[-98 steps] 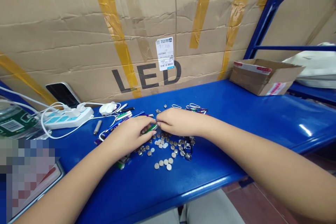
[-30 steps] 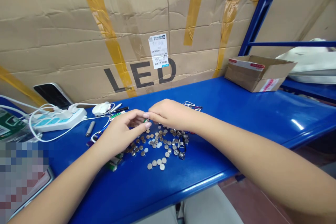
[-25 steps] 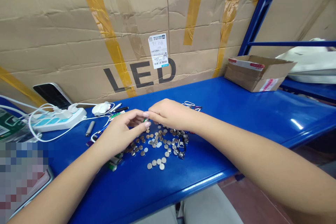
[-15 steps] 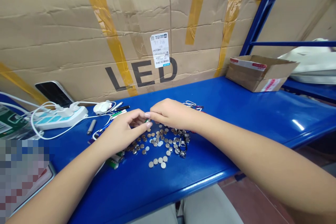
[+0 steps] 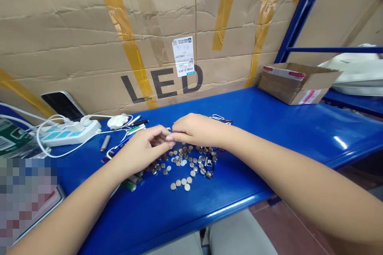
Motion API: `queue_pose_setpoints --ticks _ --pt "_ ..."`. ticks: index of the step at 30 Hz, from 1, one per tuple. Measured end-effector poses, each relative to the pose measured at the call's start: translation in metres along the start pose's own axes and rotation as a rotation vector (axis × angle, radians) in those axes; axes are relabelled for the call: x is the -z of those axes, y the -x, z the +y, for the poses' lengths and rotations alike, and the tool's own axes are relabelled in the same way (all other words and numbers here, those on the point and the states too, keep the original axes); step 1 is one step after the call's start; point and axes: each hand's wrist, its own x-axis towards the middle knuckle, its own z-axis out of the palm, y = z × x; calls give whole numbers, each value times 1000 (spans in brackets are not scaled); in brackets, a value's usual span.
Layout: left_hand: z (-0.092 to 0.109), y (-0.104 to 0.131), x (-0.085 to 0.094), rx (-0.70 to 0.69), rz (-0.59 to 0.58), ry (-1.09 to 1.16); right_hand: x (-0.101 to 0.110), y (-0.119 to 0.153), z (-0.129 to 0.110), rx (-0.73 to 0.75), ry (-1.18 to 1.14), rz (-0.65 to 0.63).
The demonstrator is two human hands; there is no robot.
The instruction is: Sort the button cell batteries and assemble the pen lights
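Note:
My left hand (image 5: 146,145) and my right hand (image 5: 199,129) meet over the blue table, fingertips touching. Both are closed in a pinch, and whatever sits between them is hidden by the fingers. Below them lie many small round silver button cells (image 5: 183,182), some scattered loosely, several in a little group nearer the front edge. A black and metal clip (image 5: 209,163) rests at the right of the scattered cells. Green cylinders (image 5: 129,185) stick out from under my left forearm. Pens (image 5: 135,129) and thin sticks lie behind my left hand.
A white power strip (image 5: 70,132) with cables stands at the left, a phone (image 5: 63,104) leaning behind it. One grey cylinder (image 5: 105,144) lies nearby. The large LED carton (image 5: 233,59) walls off the back. An open small cardboard box (image 5: 287,83) sits at the right.
The fingertips have closed together more, and the small green bit seen between them before is now hidden. My hands stay in nearly the same place; the view shifts slightly.

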Motion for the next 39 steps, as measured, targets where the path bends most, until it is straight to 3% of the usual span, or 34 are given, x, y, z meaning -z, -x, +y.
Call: queue_pose_setpoints --ticks 13,26,39 --pt "-3 -1 -2 -109 5 -286 -6 -2 -2 -67 -96 -77" --pt "-7 -1 -4 -130 43 -264 -3 1 -3 -61 -115 -64" --pt "-4 0 -2 -129 6 -280 -7 0 1 -44 -137 -75"
